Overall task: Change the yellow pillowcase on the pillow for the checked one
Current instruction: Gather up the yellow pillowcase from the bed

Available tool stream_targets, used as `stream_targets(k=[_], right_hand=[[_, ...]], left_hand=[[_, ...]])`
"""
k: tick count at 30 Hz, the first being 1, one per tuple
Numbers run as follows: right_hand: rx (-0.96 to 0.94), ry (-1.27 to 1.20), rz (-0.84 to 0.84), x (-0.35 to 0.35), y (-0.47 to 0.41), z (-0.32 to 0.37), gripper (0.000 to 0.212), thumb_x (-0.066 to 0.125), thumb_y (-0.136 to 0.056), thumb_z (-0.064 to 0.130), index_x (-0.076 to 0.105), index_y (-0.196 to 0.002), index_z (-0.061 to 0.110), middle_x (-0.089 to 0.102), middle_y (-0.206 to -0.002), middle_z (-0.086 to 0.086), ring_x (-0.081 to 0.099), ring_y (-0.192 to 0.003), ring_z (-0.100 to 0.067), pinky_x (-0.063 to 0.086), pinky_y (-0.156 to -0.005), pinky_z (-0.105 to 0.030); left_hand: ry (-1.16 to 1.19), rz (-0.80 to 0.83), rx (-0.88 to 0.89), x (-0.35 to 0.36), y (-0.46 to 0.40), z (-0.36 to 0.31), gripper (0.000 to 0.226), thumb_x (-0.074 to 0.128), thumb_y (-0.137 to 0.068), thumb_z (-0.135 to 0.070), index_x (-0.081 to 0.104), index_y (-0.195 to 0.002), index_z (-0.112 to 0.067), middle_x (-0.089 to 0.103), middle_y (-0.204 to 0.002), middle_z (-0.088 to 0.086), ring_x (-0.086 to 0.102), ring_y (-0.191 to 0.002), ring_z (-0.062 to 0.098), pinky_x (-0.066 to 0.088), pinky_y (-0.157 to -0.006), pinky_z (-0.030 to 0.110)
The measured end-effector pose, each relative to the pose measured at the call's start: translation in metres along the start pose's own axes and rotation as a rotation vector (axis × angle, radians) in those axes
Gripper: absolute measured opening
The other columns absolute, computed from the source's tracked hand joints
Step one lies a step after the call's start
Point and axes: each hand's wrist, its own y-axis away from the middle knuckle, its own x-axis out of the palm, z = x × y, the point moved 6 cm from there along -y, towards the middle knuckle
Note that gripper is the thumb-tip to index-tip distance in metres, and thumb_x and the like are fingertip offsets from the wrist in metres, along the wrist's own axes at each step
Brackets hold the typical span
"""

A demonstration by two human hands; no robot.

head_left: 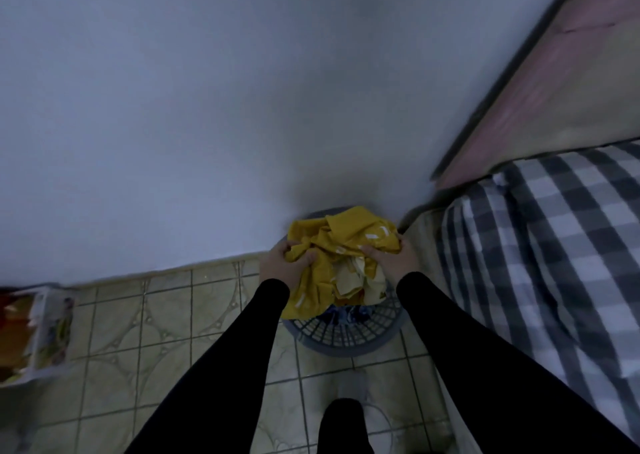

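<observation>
The yellow pillowcase (341, 242) is bunched up over a grey slatted laundry basket (346, 332) on the floor by the wall. My left hand (285, 263) grips its left side and my right hand (391, 263) grips its right side; both arms are in black sleeves. The pillow in the black-and-white checked pillowcase (540, 245) lies on the bed to the right, close to my right arm. Other clothes show in the basket under the yellow cloth.
A plain bluish wall (173, 107) rises just behind the basket. The floor (138, 332) is beige tile. A padded headboard (554, 72) stands at the upper right. A colourful bag or box (38, 332) sits at the left edge.
</observation>
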Motion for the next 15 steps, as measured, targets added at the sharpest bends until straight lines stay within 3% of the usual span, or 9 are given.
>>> stream_targets(k=[3, 5, 9, 15], right_hand=[[0.065, 0.067, 0.055, 0.011, -0.008, -0.013, 0.093, 0.081, -0.072, 0.037, 0.029, -0.147, 0.021, 0.040, -0.146, -0.007, 0.047, -0.126, -0.031, 0.045, -0.101, -0.043], [0.102, 0.147, 0.100, 0.017, -0.011, -0.022, 0.095, 0.079, -0.073, 0.038, 0.025, -0.149, 0.019, 0.034, -0.151, -0.008, 0.042, -0.131, -0.030, 0.044, -0.102, -0.041], [0.089, 0.279, 0.215, 0.022, -0.011, -0.027, 0.079, 0.073, -0.082, 0.035, 0.031, -0.147, 0.018, 0.040, -0.145, -0.006, 0.046, -0.126, -0.026, 0.045, -0.081, -0.027], [0.062, 0.299, 0.264, 0.024, -0.013, -0.018, 0.071, 0.071, -0.084, 0.034, 0.036, -0.144, 0.020, 0.040, -0.147, -0.009, 0.045, -0.128, -0.026, 0.044, -0.091, -0.029]], left_hand=[[-0.128, 0.121, -0.074, 0.014, -0.008, 0.021, 0.063, 0.074, -0.079, -0.042, 0.052, -0.135, -0.025, 0.058, -0.131, 0.005, 0.055, -0.117, 0.024, 0.043, -0.086, 0.029], [-0.148, 0.164, -0.093, 0.018, -0.009, 0.030, 0.070, 0.072, -0.080, -0.043, 0.044, -0.142, -0.026, 0.052, -0.140, 0.000, 0.051, -0.125, 0.022, 0.042, -0.094, 0.031], [-0.070, 0.204, -0.095, 0.024, -0.010, 0.034, 0.059, 0.072, -0.083, -0.036, 0.052, -0.136, -0.022, 0.056, -0.137, -0.003, 0.053, -0.123, 0.016, 0.043, -0.101, 0.030], [-0.064, 0.235, -0.067, 0.031, -0.009, 0.021, 0.050, 0.068, -0.087, -0.032, 0.055, -0.133, -0.019, 0.058, -0.132, -0.003, 0.055, -0.114, 0.012, 0.043, -0.087, 0.024]])
